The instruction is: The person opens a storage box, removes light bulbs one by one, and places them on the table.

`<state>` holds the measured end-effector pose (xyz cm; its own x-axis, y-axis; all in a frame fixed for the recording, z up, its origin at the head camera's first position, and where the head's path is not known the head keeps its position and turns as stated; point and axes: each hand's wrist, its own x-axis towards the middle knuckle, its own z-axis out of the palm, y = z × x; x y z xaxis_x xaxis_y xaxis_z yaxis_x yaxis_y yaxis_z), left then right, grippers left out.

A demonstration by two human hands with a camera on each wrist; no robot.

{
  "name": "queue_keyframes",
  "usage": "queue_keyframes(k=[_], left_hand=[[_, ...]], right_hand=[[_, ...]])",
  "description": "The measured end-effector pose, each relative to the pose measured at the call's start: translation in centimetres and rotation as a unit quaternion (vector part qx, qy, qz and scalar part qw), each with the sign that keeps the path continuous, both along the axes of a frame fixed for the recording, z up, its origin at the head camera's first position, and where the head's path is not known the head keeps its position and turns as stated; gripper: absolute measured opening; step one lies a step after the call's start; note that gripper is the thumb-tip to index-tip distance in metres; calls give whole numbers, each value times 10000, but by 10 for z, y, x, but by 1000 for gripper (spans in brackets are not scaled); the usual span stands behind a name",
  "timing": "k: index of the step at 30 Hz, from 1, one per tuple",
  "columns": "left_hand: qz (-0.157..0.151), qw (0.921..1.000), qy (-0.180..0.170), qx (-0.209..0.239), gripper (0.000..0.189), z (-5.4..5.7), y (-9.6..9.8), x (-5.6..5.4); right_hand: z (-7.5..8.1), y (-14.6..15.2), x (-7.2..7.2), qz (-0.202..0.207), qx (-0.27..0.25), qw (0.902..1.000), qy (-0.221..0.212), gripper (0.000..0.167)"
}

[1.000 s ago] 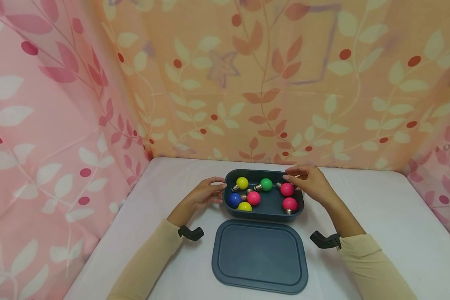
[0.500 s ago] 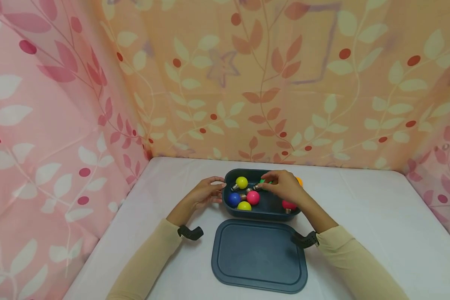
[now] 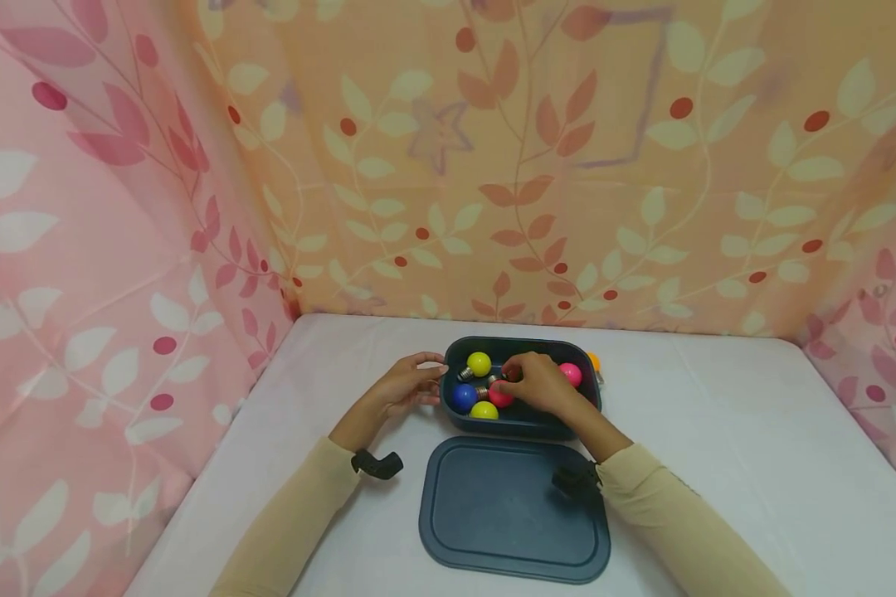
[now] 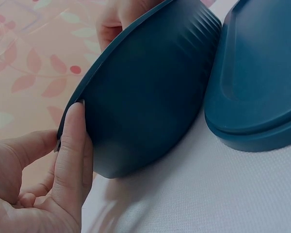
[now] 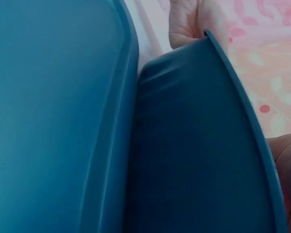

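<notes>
A dark blue-grey box (image 3: 526,426) holds several coloured light bulbs. My left hand (image 3: 403,388) grips its left end, thumb and fingers pinching the rim in the left wrist view. Inside the box, my right hand (image 3: 543,385) has its thumb and fingertips right at a pink bulb (image 3: 501,396); I cannot tell if it is pinched. Beside it lie a blue bulb (image 3: 464,397) and two yellow ones, one at the back (image 3: 479,363). A second pink bulb (image 3: 571,374) shows behind the right hand, which hides the green bulb.
The matching flat lid (image 3: 513,514) lies in front of the box, close to its wall. An orange bulb (image 3: 593,361) lies behind the box's right end on the white table (image 3: 702,398). Patterned cloth (image 3: 523,207) hangs behind and at both sides.
My right hand has moved left from the box's right rim, over the green bulb, to the pink bulb. The orange bulb now shows outside the box. The left hand keeps its hold.
</notes>
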<state>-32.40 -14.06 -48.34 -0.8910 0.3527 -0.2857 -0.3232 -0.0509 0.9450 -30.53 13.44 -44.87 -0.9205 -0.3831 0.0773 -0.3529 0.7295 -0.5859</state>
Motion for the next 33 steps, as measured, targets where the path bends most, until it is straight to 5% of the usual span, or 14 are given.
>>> queue_keyframes(k=[16, 33], left_hand=[[8, 10000, -68, 27, 38, -1, -1, 1], [-42, 9999, -54, 83, 37, -1, -1, -1]], right_hand=[[-2, -10, 4, -36, 108, 9996, -241, 26], [17, 4, 24, -238, -204, 9995, -90, 33]])
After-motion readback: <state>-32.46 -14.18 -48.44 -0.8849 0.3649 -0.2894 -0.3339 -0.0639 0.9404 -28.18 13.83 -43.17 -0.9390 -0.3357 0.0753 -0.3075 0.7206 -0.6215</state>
